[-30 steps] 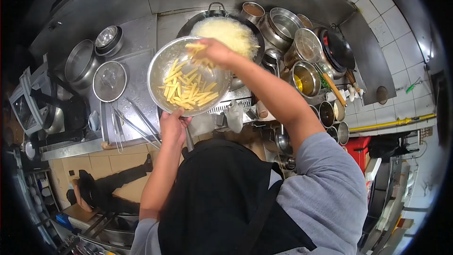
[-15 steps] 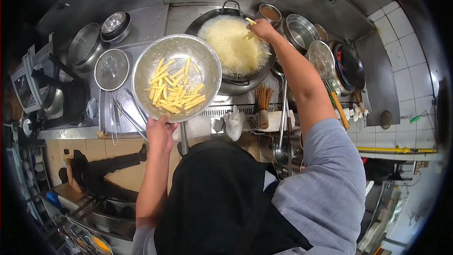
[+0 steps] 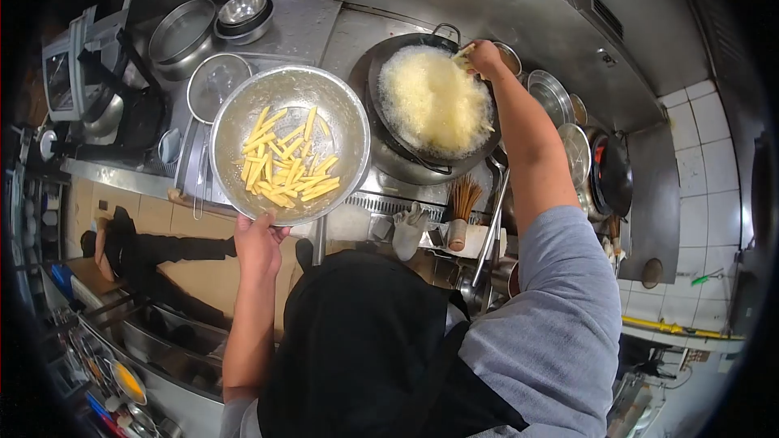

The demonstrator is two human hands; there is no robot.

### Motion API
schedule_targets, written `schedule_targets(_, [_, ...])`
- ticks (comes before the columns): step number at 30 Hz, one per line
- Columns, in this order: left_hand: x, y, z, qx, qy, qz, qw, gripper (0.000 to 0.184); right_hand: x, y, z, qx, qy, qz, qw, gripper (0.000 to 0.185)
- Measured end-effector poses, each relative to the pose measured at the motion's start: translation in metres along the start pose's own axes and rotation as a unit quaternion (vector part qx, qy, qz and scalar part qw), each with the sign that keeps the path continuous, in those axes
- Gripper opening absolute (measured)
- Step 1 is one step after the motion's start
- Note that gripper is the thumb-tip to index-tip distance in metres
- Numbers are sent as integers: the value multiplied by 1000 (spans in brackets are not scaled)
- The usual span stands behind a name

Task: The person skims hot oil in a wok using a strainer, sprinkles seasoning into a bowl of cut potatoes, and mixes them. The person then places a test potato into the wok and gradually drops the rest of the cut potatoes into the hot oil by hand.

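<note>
My left hand [image 3: 260, 247] grips the near rim of a wide metal bowl [image 3: 349, 126], which is tilted toward me. Several raw potato fries [image 3: 284, 166] lie in the bowl's bottom. Over the far right edge of a black wok [image 3: 371, 105], my right hand [image 3: 485, 58] is closed around a few fries [image 3: 464, 52] whose ends stick out past the fingers. Pale foaming oil [image 3: 434, 101] bubbles across the wok, hiding most of what is in it.
A mesh strainer [image 3: 219, 85] and stacked metal bowls [image 3: 243, 12] lie left of the wok. To the right stand metal pots [image 3: 550, 97] and a second wok [image 3: 617, 177]. A bamboo brush [image 3: 462, 207] lies at the counter's front. Another person [image 3: 154, 255] is behind at left.
The camera view has turned, so the wok and counter appear shifted right. My right hand stays over the wok's far right side with fries. The bowl has moved slightly left, away from the wok.
</note>
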State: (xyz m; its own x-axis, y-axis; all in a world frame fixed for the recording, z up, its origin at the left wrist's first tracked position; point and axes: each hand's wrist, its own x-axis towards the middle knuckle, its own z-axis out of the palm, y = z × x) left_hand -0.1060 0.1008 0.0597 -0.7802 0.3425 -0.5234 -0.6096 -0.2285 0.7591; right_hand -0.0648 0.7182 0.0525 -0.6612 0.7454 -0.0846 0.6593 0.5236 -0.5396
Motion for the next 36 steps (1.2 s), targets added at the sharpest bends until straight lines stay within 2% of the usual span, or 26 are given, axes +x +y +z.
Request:
schedule_targets(2, [-1, 2, -3, -2, 6, 4, 1000, 27, -13, -16, -9, -25, 18, 45, 999, 34])
schedule_targets(3, [-1, 3, -4, -4, 8, 2, 1000, 27, -8, -12, -6, -136, 58, -32, 989, 28])
schedule_targets(7, [-1, 5, -6, -12, 17, 0, 1000, 20, -10, -36, 10, -146, 62, -23, 987, 25])
schedule_targets(8, [-1, 4, -7, -12, 12, 0, 1000, 20, -11, -41, 20, -10, 21, 39, 999, 25])
schedule_targets(9, [0, 4, -7, -13, 12, -2, 1000, 20, -13, -46, 30, 126, -21, 101, 987, 25])
schedule_targets(10, [1, 4, -9, -10, 9, -6, 1000, 22, -18, -49, 41, 125, -22, 103, 987, 25])
schedule_targets(12, [2, 9, -19, -9, 6, -12, 1000, 24, -35, -62, 68, 97, -24, 0, 995, 29])
schedule_targets(14, [-2, 14, -24, -8, -14, -9, 1000, 27, -57, -85, 87, 82, -10, 17, 996, 33])
schedule_targets(15, [-2, 15, -30, -10, -16, -10, 1000, 27, -82, -113, 81, 11, -23, 16, 1000, 31])
schedule_targets(16, [-1, 16, -44, -11, -24, -7, 1000, 28, -86, -123, 89, 7, -20, 15, 1000, 31])
schedule_targets(17, [1, 18, -58, -13, -32, -4, 999, 29, -88, -133, 97, -53, -35, -20, 998, 28])
schedule_targets(18, [1, 18, -60, -13, -33, -4, 999, 29, -88, -134, 99, -110, -53, -54, 991, 27])
schedule_targets(20, [-1, 15, -57, -6, -47, -6, 999, 27, -96, -135, 90, -62, -49, -41, 996, 26])
schedule_targets(22, [-2, 11, -54, -7, -49, -9, 999, 27, -101, -136, 74, -31, -38, 25, 998, 25])
schedule_targets(24, [-4, 7, -52, -7, -51, -10, 999, 26, -90, -115, 63, -34, -31, 37, 998, 25])
schedule_targets(26, [-6, 6, -53, -7, -54, -16, 998, 26, -63, -73, 60, -122, 35, -38, 991, 25])
schedule_targets(27, [-6, 6, -55, -8, -57, -14, 998, 26, -63, -71, 53, -195, 43, -53, 978, 27])
schedule_targets(28, [-7, 6, -56, 6, -60, -21, 998, 27, -65, -68, 43, -195, 45, -53, 978, 27])
schedule_targets(29, [-7, 6, -58, 19, -63, -28, 997, 28, -73, -68, 34, -76, 27, 3, 997, 27])
schedule_targets(31, [-9, 8, -61, 20, -67, -27, 997, 28, -86, -73, 16, 132, 28, 121, 983, 26])
schedule_targets(35, [-10, 9, -66, 23, -81, -29, 996, 29, -81, -45, -8, 109, 99, 97, 984, 28])
schedule_targets(36, [-11, 9, -68, 25, -83, -29, 996, 29, -85, -41, -15, 165, 98, 126, 973, 29])
